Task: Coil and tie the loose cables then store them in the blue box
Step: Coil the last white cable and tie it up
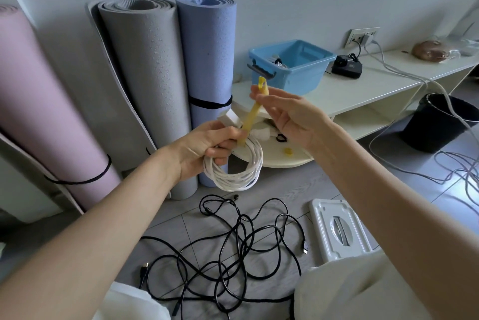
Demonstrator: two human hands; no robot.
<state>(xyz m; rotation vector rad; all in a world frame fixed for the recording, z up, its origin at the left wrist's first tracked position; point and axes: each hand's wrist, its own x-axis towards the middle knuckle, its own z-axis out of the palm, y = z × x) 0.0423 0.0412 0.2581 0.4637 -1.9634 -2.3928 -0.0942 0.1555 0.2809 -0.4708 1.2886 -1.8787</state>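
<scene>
A: What's btwn the hands and the blue box [298, 71]?

B: Open air above the low shelf [363, 91]. The box top is open, w/ a coiled cable already inside at its left end. A black adapter [346, 67] sits just beside the box on the right.

A: And to the left?

B: Three rolled mats stand vs. the wall: pink mat [39, 102], grey mat [140, 81], blue mat [207, 65]. They block that side.

A: Floor?

B: A tangle of black cable [233, 249] sprawls below the hands. A white lid [339, 231] lies right of it; bare floor btwn them. A black bin [440, 122] and grey cords [461, 169] crowd the far right.
</scene>
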